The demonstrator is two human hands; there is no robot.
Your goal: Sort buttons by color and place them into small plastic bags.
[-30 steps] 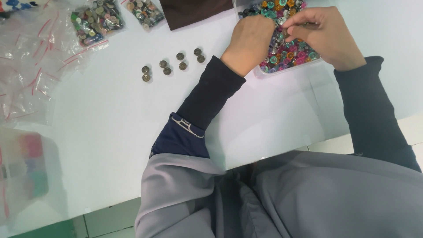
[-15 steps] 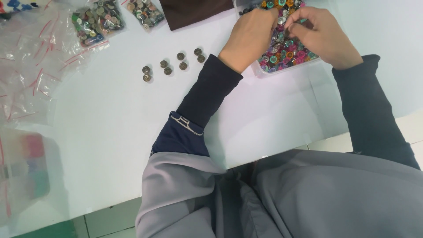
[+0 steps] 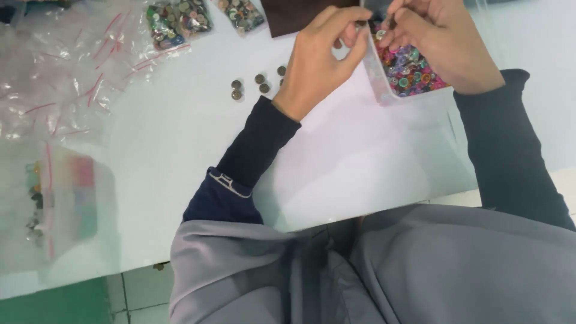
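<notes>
A clear plastic container (image 3: 377, 77) full of small colourful round buttons (image 3: 411, 69) lies at the far right of the white table (image 3: 180, 150). My left hand (image 3: 321, 57) pinches the container's near left wall between thumb and fingers. My right hand (image 3: 441, 42) reaches over the pile, its fingertips pinched together on a small button at the container's top edge. Several dark metal round studs (image 3: 259, 81) sit in pairs on the table, just left of my left hand.
Two clear bags of mixed buttons (image 3: 177, 21) lie at the far edge beside a dark brown cloth (image 3: 294, 15). Several empty zip bags (image 3: 60, 78) are heaped at the left. A clear compartment box (image 3: 66, 198) stands near the front left edge.
My left hand has lifted off the button pile and now pinches the container's wall. My right hand's fingertips have drawn up to the container's top edge.
</notes>
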